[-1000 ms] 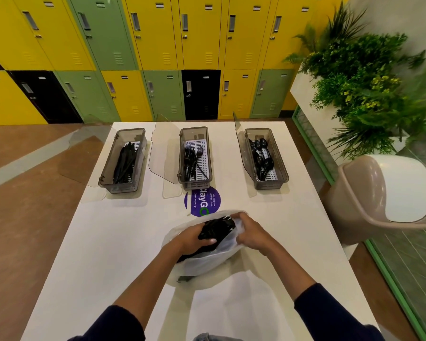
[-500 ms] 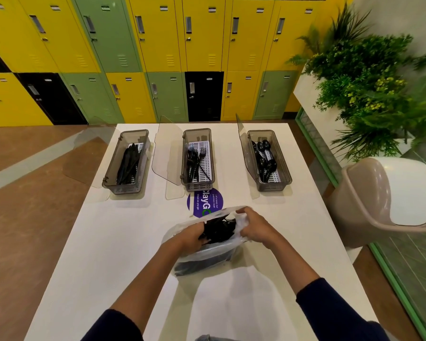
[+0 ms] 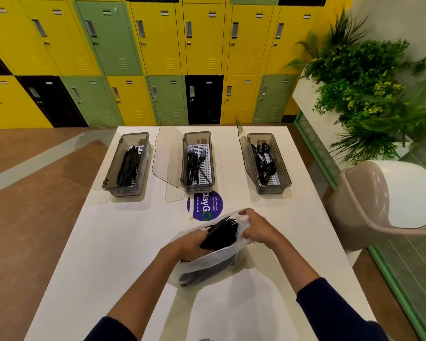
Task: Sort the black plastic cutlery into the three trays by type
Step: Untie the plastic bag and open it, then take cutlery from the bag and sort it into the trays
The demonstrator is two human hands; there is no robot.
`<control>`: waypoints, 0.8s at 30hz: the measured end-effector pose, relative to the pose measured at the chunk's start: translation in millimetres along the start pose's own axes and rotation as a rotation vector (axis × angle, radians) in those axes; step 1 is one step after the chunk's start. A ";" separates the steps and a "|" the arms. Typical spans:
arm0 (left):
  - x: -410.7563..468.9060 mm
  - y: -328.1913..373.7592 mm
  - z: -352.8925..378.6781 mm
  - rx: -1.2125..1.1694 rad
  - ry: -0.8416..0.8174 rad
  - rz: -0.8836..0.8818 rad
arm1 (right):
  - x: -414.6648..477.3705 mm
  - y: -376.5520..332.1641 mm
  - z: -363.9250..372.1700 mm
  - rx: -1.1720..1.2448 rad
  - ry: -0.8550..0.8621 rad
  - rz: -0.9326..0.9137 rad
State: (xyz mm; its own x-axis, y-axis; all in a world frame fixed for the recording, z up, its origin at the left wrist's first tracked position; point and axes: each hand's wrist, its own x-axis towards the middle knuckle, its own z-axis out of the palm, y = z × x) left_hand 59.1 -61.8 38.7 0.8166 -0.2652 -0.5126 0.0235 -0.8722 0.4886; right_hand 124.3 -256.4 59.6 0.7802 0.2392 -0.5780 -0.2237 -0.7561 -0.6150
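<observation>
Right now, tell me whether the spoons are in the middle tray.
No, the middle tray holds forks; the spoons lie in the right-hand tray.

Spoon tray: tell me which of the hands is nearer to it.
Right. The right hand is on the near side of the spoon tray, slightly left, gripping the plastic bag's rim; the left hand is farther left, holding cutlery.
</observation>
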 end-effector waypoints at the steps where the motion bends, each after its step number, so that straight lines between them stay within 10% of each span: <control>1: -2.2 1.8 -4.5 -0.010 -0.017 0.014 | 0.4 -0.3 -1.9 -0.012 0.001 0.001; 13: -24.4 15.3 -42.5 -0.487 -0.051 0.177 | -3.3 3.5 0.2 -0.083 -0.059 -0.028; 24: -33.5 24.7 -53.6 -0.418 -0.262 0.220 | -6.5 3.1 -0.9 -0.047 -0.046 -0.034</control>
State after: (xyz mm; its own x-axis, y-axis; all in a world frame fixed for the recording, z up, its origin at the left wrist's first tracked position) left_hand 63.2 -52.4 105.8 0.6582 -0.5634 -0.4994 0.1392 -0.5608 0.8162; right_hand 119.1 -260.9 61.9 0.7590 0.2918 -0.5820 -0.1695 -0.7746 -0.6094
